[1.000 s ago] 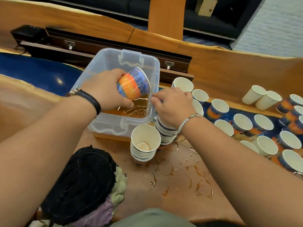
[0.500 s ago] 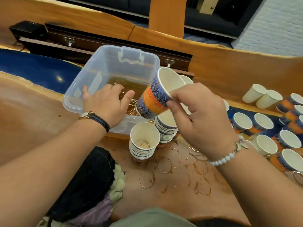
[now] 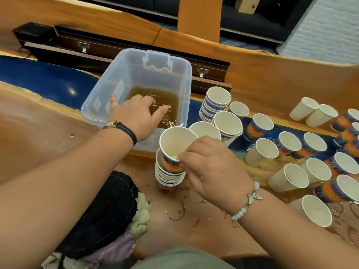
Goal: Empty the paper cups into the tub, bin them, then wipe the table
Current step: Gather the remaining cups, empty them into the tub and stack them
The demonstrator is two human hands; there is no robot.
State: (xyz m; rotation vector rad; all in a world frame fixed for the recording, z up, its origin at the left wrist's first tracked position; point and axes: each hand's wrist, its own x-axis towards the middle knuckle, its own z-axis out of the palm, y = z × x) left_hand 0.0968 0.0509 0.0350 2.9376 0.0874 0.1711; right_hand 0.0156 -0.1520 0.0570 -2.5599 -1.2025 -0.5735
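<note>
brown rings [image 3: 175, 212] are staining the wooden surface [image 3: 38, 129]; right hand [image 3: 213, 171] fingers [image 3: 187, 154] are pinching a paper cup [image 3: 174, 139], left hand [image 3: 134, 115] fingers [image 3: 159, 111] are spreading over the tub [image 3: 186, 84].

A black box [image 3: 34, 33] sits at the far left, beside a long dark rail [image 3: 106, 41] with two metal latches [image 3: 83, 47]. Behind, a wooden post [image 3: 200, 16] stands before a dark sofa [image 3: 252, 24], with a cardboard box [image 3: 247, 4] near the top edge.
</note>
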